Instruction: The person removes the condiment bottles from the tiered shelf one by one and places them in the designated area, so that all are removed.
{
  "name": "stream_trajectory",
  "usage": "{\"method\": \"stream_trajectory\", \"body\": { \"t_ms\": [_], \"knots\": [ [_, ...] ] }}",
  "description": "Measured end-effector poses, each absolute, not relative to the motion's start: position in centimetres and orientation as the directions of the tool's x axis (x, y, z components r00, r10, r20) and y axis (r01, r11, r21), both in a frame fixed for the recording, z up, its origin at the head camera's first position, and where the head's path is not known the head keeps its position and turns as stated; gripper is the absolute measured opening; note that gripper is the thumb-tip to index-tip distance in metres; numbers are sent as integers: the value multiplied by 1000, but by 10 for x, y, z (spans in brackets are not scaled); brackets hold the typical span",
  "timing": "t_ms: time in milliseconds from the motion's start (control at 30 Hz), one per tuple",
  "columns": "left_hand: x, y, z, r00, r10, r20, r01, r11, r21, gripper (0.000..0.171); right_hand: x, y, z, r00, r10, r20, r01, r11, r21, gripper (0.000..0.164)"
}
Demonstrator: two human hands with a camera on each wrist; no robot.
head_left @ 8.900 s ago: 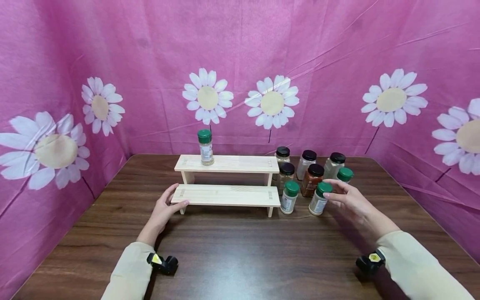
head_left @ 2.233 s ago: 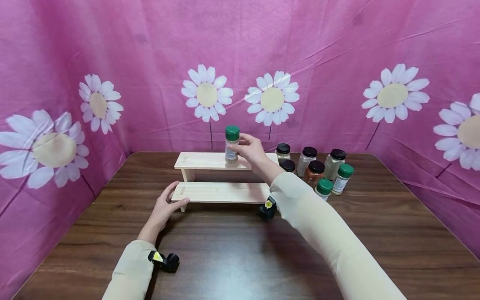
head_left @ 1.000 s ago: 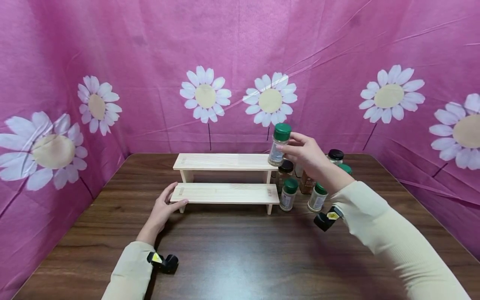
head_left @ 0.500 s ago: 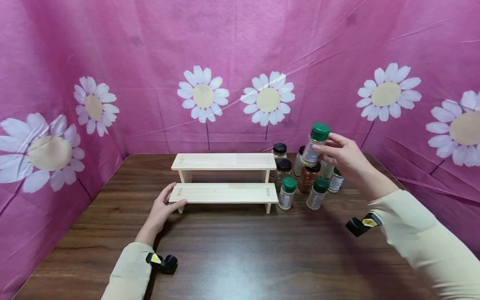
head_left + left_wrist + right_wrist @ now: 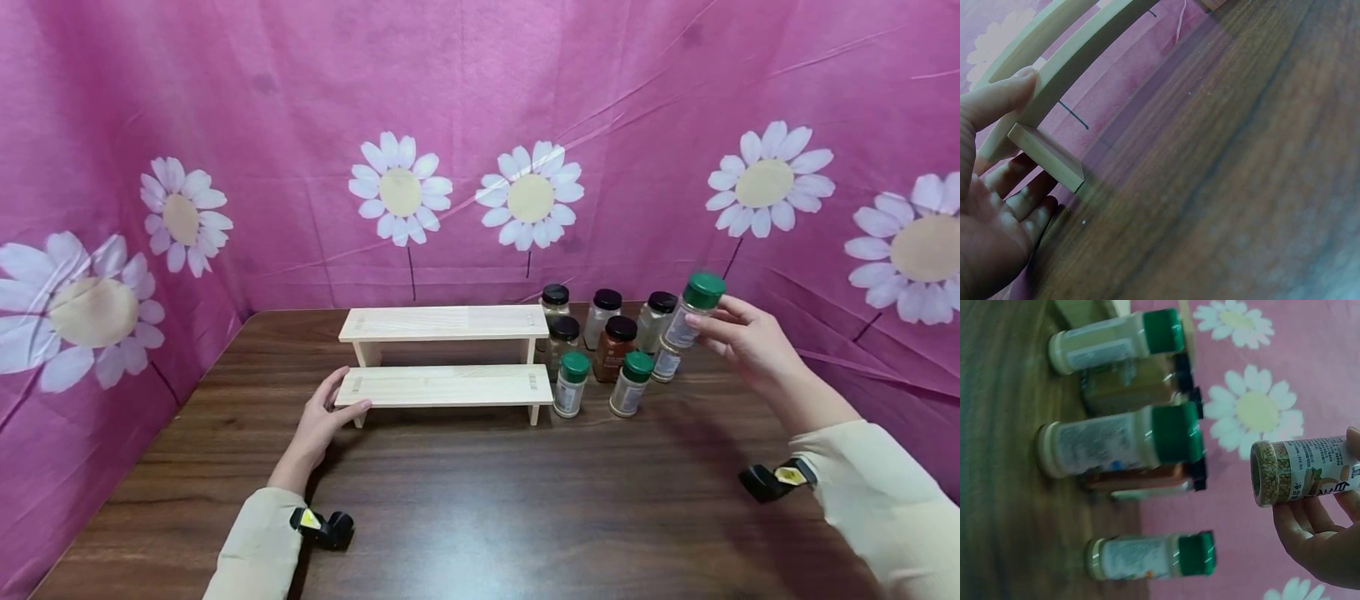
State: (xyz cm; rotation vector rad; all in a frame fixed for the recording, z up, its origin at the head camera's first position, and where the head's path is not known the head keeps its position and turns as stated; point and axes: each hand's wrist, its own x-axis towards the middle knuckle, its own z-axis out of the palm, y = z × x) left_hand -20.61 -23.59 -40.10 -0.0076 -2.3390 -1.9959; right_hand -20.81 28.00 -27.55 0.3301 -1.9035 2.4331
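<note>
My right hand pinches a green-lidded spice jar above the table's right side, tilted in the head view. Pale seeds show in that held jar through its clear base in the right wrist view. Below it stands another green-lidded jar, its lid hidden behind the held one. Two more green-lidded jars stand in front. My left hand grips the left end of the two-step wooden rack. The thumb lies on the lower board's edge; the other fingers reach behind the leg.
Several black-lidded spice jars stand close together at the rack's right, behind the green-lidded ones. The rack's upper board is behind the lower one. A pink flowered cloth hangs behind the brown wooden table.
My right hand has lifted the green-lidded jar from the rack's upper board and carried it right, past the other jars, lowering it in the last half second. My left hand has stayed on the rack.
</note>
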Motion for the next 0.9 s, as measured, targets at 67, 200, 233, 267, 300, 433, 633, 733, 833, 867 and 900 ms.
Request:
{"method": "stream_trajectory", "body": {
  "t_ms": [67, 200, 233, 267, 300, 433, 633, 733, 833, 867, 900],
  "knots": [
    [-206, -235, -401, -998, -40, 53, 46, 155, 987, 74, -210, 289, -286, -977, -107, 187, -156, -248, -956, 28],
    [-207, -235, -403, -998, -45, 50, 43, 154, 987, 74, -217, 308, -308, -969, -141, 205, -161, -272, -949, 29],
    [-207, -235, -403, -998, -43, 51, 44, 157, 987, 74, -216, 310, -311, -969, -141, 203, -160, -271, -949, 28],
    [-207, -235, -403, -998, -43, 53, 45, 157, 987, 75, -215, 311, -313, -971, -135, 197, -154, -274, -949, 28],
    [-207, -235, -403, -998, -43, 55, 47, 157, 986, 75, -213, 312, -315, -972, -134, 194, -151, -281, -948, 28],
    [-206, -235, -403, -997, -39, 62, 55, 160, 986, 75, -203, 306, -316, -984, -97, 150, -119, -271, -955, 29],
    [-205, -235, -401, -997, -44, 58, 51, 153, 987, 73, -202, 311, -332, -986, -102, 135, -104, -266, -958, 28],
    [-205, -234, -401, -998, -39, 58, 51, 151, 987, 72, -208, 321, -347, -983, -120, 142, -109, -247, -963, 27],
    [-205, -234, -400, -998, -38, 56, 49, 151, 987, 72, -212, 326, -358, -984, -118, 132, -101, -242, -965, 27],
    [-205, -234, -400, -998, -39, 55, 48, 152, 987, 72, -213, 327, -361, -986, -116, 123, -92, -242, -966, 27],
    [-206, -234, -401, -998, -41, 52, 45, 153, 987, 72, -212, 326, -362, -987, -111, 113, -80, -263, -961, 27]
  ]
}}
